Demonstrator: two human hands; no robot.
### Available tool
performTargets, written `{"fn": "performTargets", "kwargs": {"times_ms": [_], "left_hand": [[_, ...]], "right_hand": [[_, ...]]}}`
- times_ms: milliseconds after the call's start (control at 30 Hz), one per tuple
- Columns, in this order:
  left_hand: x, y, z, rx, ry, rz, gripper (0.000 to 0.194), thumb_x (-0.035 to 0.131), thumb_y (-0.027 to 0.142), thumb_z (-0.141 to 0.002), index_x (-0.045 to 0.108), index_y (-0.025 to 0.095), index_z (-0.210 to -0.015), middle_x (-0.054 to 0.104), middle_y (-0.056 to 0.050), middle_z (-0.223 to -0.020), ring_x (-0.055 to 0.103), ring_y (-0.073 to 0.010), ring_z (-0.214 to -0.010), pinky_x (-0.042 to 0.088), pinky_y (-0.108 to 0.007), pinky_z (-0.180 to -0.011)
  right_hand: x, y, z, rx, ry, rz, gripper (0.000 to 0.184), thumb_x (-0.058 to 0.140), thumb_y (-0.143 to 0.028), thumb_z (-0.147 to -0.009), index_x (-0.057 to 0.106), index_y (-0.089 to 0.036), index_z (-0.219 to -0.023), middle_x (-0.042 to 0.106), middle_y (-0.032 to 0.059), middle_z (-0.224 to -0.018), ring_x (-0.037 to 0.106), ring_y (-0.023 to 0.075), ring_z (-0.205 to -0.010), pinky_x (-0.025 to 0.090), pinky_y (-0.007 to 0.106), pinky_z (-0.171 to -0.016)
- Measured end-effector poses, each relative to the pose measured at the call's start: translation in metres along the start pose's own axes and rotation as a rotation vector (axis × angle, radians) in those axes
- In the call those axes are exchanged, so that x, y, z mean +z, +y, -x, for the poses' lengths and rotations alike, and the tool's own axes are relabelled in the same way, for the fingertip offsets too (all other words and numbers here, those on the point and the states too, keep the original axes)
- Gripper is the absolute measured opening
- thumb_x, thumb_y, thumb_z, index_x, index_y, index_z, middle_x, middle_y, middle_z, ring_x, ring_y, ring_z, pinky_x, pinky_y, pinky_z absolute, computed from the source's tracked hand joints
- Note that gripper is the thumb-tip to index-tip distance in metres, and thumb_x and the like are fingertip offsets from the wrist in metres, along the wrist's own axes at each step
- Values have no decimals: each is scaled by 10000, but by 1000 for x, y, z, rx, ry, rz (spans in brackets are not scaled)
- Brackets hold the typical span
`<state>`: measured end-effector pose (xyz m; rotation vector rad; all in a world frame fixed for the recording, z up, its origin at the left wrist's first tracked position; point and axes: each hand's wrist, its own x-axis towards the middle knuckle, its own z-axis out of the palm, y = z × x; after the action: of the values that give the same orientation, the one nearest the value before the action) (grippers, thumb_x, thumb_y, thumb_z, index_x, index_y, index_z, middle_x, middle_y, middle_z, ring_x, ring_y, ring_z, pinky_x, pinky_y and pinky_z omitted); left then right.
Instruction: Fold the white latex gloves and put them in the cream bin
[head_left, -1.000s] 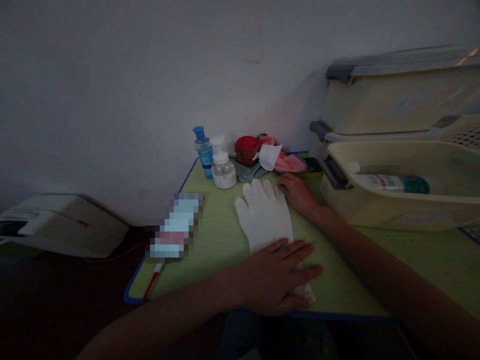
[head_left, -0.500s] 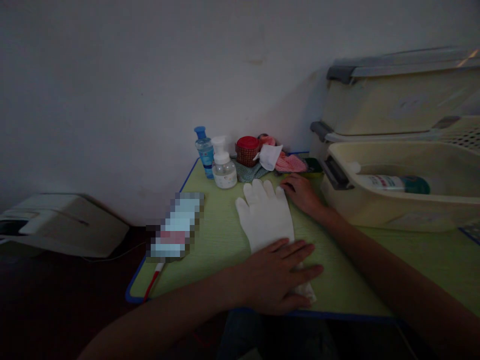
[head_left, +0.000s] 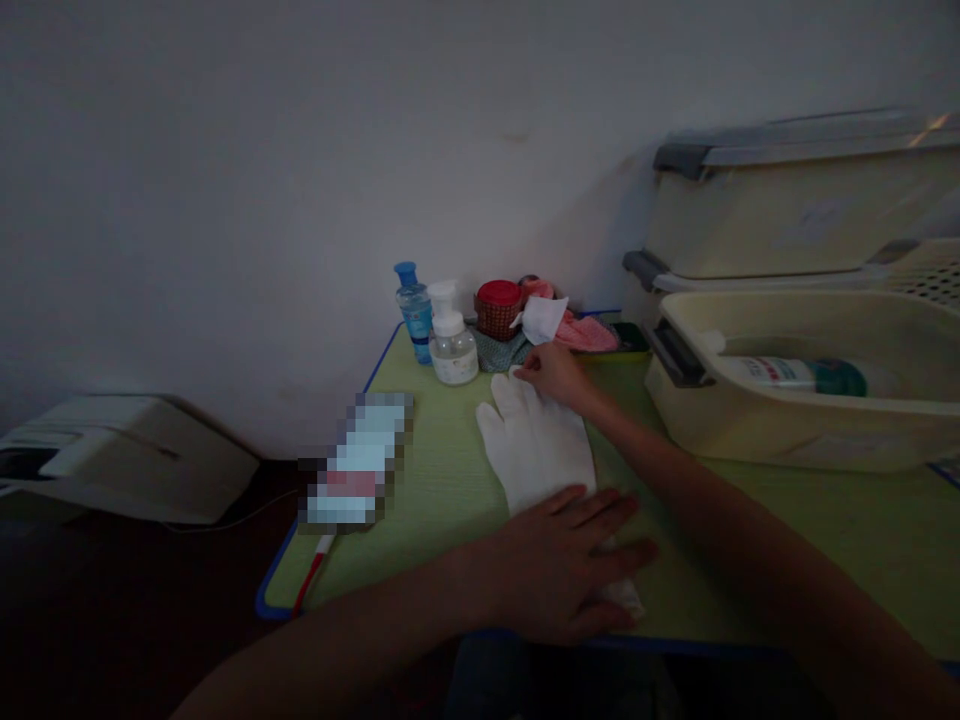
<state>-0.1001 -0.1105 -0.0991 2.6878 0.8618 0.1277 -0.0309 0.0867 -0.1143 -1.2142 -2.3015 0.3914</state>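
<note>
A white glove (head_left: 536,450) lies flat on the green table, its fingers pointing toward the wall. My left hand (head_left: 559,565) rests flat over the cuff end with its fingers spread, hiding part of it. At the far end my right hand (head_left: 556,378) has its thumb and fingers pinched together on one of the glove's fingertips. Some of the other glove fingers are covered by that hand.
A pump bottle (head_left: 454,352) and a blue bottle (head_left: 415,318) stand behind, beside a red-lidded jar (head_left: 499,308) and cloths. A phone (head_left: 360,460) with a red cable lies left. Cream bins (head_left: 772,425) fill the right, one holding a bottle.
My right hand has moved left from beside the glove onto its fingertips and now pinches one. My left hand stays flat on the cuff.
</note>
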Motion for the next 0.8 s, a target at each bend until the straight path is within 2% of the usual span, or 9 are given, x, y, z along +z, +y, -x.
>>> {"fn": "performTargets", "kwargs": {"times_ms": [200,367,800], "left_hand": [[-1,0,0,-3,8,-36,542,309,461,-931,330,165,-1385,206,-172,-1501,172,-240,-1401,183,-399,-1126],[-1,0,0,-4,13,-36,538,303,456,-934,325,166,-1387,219,-173,-1498,171,-249,-1400,186,-399,-1124],[-1,0,0,11,35,-15,543,335,460,-924,337,163,-1378,240,-155,-1496,183,-257,-1398,187,-399,-1127]], "right_hand": [[10,7,2,69,42,32,106,645,-253,-709,609,-155,-690,646,63,-715,576,161,-649,395,248,-563],[11,9,-1,69,25,18,68,615,-220,-718,614,-171,-671,642,32,-680,565,138,-624,380,225,-547],[7,7,1,131,18,31,95,565,-190,-752,647,-155,-718,658,43,-706,579,146,-640,377,232,-568]]}}
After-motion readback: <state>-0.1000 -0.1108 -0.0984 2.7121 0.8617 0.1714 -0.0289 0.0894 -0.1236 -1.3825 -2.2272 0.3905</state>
